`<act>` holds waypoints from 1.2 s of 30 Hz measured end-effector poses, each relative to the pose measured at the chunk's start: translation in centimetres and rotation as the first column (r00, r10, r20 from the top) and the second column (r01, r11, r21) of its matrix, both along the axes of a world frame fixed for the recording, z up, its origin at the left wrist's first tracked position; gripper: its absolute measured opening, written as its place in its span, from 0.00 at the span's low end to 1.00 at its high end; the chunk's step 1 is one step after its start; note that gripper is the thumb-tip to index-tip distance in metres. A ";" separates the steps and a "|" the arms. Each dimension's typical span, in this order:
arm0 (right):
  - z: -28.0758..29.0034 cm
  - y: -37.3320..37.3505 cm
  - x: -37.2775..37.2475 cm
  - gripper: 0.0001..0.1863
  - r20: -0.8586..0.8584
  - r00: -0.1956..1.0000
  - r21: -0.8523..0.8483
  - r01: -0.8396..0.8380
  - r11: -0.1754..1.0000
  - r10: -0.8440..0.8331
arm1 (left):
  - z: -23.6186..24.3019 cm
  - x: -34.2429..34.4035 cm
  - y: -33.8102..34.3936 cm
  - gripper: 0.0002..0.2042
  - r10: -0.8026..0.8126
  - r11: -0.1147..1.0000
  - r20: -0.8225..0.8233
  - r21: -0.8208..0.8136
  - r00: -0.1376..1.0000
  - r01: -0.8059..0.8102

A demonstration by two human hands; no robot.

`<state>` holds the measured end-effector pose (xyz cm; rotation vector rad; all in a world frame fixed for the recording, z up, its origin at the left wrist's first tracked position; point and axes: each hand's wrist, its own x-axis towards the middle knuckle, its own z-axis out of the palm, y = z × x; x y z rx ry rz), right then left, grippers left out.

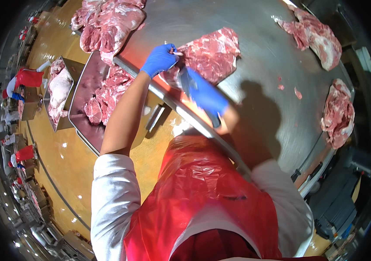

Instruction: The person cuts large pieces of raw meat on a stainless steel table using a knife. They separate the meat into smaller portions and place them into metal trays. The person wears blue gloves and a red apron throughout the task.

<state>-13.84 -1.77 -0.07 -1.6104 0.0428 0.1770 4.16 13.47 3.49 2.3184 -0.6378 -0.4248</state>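
Observation:
A flat slab of red meat (209,54) lies on the steel table (281,122) near its left edge. At the slab's left side my gloved left hand (158,61) has its fingers closed on a small pale edge of the meat. My gloved right hand (207,95), smeared by motion, is wrapped round a knife, whose blurred blade (184,83) points up toward the slab beside my left hand. The exact place where the blade meets the meat is unclear.
Meat piles (107,26) (314,39) (337,113) lie on the table. A steel tub (81,117) of cut meat and a bin (69,76) with pale meat stand left, below the table edge. Co-workers in red aprons (26,78) (22,154) are at far left.

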 end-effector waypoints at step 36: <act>1.2 7.9 -18.4 0.34 -0.133 0.364 -0.034 0.928 0.371 -0.922 | 1.2 -10.0 -3.2 0.21 -0.660 0.464 0.215 -0.637 0.720 0.615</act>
